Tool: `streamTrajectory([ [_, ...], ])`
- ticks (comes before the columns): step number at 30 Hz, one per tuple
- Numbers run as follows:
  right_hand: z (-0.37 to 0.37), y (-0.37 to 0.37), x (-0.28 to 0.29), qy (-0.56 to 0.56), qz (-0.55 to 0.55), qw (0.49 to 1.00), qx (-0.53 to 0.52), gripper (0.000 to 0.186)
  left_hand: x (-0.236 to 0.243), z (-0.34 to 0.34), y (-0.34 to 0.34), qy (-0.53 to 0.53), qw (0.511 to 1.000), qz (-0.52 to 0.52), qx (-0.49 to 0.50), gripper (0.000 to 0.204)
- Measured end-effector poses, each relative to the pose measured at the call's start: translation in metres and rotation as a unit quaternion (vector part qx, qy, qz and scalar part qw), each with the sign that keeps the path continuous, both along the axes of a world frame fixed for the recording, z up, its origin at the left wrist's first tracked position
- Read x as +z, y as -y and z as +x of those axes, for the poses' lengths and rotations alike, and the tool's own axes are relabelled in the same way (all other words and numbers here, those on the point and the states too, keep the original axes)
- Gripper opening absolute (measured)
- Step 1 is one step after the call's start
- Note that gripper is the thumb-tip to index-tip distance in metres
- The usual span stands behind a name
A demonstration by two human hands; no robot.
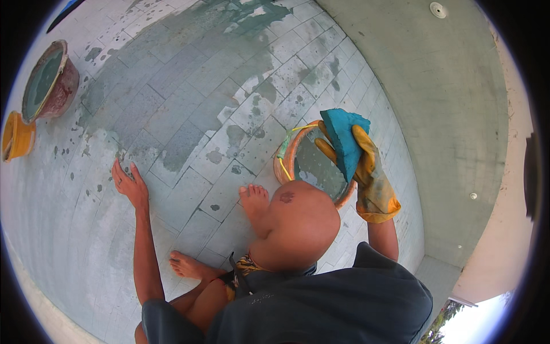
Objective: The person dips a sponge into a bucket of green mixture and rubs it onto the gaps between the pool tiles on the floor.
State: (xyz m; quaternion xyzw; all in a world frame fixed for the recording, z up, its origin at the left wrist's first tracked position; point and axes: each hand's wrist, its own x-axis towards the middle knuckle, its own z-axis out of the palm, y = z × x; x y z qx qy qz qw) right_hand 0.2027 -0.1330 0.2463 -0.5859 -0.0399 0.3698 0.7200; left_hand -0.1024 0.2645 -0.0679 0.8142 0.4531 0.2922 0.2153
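A yellow-orange rubber glove covers my right hand (371, 180), which is closed around a teal sponge (344, 146). The sponge is held above a round orange bucket (344, 200) of murky grey-green water (321, 169); a green and yellow handle (283, 150) lies over its rim. My left hand (130, 184) is bare, with fingers apart and nothing in it. It is nearest to the pale tiled floor (195, 186), at the lower edge of a wet patch; whether it touches the tiles I cannot tell.
My bent knee (303, 221) partly covers the bucket's near side, and my bare feet rest on the tiles. At the far left stand a large reddish tub (69, 89) of greenish liquid and a small yellow bucket (24, 137). A grey wall (447, 114) rises along the right.
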Motion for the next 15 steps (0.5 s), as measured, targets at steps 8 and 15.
streamTrajectory([
  [8, 0.111, -0.138, -0.07, 0.11, -0.134, 0.977, 0.122, 0.067, -0.019, -0.038, -0.092, -0.178, 0.947, -0.004, 0.267, 0.062],
  [15, 0.165, -0.411, -0.22, 0.375, -0.292, 0.871, 0.122, 0.061, -0.027, -0.054, -0.089, -0.179, 0.931, 0.027, 0.318, 0.066],
])
